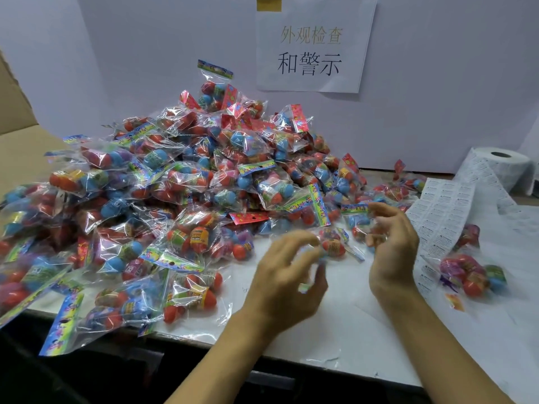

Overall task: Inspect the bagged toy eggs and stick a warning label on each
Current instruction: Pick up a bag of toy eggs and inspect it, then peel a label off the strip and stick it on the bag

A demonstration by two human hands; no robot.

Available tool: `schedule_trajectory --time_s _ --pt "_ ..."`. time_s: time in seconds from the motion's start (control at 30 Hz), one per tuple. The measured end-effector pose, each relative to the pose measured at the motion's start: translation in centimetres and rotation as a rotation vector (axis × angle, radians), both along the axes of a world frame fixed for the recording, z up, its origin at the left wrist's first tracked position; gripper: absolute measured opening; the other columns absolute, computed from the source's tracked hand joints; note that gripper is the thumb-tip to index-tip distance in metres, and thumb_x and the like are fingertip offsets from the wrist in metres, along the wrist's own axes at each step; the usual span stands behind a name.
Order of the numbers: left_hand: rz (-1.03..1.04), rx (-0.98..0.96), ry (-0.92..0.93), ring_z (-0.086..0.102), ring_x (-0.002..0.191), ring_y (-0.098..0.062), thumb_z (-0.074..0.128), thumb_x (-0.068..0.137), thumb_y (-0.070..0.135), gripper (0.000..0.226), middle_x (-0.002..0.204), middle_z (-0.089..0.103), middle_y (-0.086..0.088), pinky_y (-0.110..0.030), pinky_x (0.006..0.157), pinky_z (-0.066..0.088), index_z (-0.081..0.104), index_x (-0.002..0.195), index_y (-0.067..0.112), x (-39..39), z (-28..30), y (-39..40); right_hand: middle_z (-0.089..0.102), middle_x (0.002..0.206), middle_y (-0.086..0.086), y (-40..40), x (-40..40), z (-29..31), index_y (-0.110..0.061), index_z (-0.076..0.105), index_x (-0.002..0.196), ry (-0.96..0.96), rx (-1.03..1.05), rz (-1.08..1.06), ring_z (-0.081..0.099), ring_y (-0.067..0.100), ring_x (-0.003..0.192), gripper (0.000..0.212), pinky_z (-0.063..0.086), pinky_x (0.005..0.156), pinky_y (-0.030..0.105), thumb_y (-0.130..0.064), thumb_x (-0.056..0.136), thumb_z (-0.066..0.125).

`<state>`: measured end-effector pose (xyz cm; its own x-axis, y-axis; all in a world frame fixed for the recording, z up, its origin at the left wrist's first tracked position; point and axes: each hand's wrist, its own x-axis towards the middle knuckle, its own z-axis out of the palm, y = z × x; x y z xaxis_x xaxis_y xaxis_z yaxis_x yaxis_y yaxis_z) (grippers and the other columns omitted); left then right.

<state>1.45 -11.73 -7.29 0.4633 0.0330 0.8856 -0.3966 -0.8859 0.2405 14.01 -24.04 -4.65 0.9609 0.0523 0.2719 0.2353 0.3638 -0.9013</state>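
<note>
Head camera is looking down at a white tabletop [335, 339] where a big heap of clear plastic bags of coloured toy eggs [163, 188] is spreading across the left and middle, some bags hanging over the near edge. Both bare hands are hovering over the table just right of the heap. The left hand [287, 275] is curling its fingers and thumb toward a small clear bag holding red and orange eggs [332, 243]; the picture is blurring there, so whether the fingertips are actually pinching the bag I cannot tell. The right hand [390, 240] is standing upright with the palm facing left and its fingers bending loosely beside the same bag; whether it is holding anything I cannot tell either. A white roll of printed warning labels [501, 167] is sitting at the far right against the wall, and its unrolled strip of label sheet [443, 217] is trailing down toward the near right, passing just behind the right hand. Another bag of pink, red and green eggs [469, 275] is lying on that strip, well apart from the heap. A white paper sign with Chinese characters [313, 45] is hanging on the pale wall behind, and a brown cardboard flap [14, 112] is showing at the far left.
</note>
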Motion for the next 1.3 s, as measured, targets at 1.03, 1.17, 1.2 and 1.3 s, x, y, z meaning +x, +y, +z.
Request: schedule_trajectory --time_s 1.03,1.17,1.2,1.3 --pt "-0.490 -1.281 0.802 0.068 0.083 -0.023 0.063 0.071 0.013 0.026 0.088 0.075 -0.006 -0.040 0.077 0.056 0.077 0.090 0.022 6.8 -0.5 -6.6 0.071 0.083 -0.014 -6.4 1.3 -1.4 -0.035 0.071 0.076 -0.282 -0.555 -0.161 0.063 0.000 0.078 0.027 0.048 0.068 0.018 -0.012 0.082 0.060" --pt "-0.507 -1.308 0.754 0.065 0.074 -0.016 0.056 0.078 0.000 0.031 0.076 0.071 0.001 -0.031 0.068 0.053 0.077 0.081 0.023 6.3 -0.1 -6.7 0.072 0.094 -0.009 -6.8 0.6 -2.2 -0.025 0.075 0.089 -0.336 -0.780 -0.085 0.063 -0.004 0.086 0.025 0.044 0.068 0.007 0.000 0.085 0.071" --pt "-0.491 -1.338 0.734 0.065 0.075 -0.017 0.058 0.083 -0.002 0.030 0.075 0.070 0.001 -0.031 0.069 0.053 0.076 0.077 0.022 6.4 -0.1 -6.6 0.072 0.094 -0.010 -6.7 0.5 -2.3 -0.022 0.076 0.090 -0.342 -0.795 -0.074 0.063 -0.003 0.086 0.021 0.044 0.068 0.007 -0.002 0.085 0.073" --pt "-0.484 -1.373 0.649 0.066 0.082 -0.022 0.063 0.095 0.005 0.028 0.082 0.071 -0.006 -0.039 0.081 0.054 0.075 0.074 0.020 6.4 -0.4 -6.7 0.073 0.088 -0.012 -6.5 0.1 -2.2 -0.024 0.078 0.087 -0.329 -0.747 -0.057 0.066 -0.002 0.083 0.014 0.046 0.064 0.008 -0.010 0.083 0.079"
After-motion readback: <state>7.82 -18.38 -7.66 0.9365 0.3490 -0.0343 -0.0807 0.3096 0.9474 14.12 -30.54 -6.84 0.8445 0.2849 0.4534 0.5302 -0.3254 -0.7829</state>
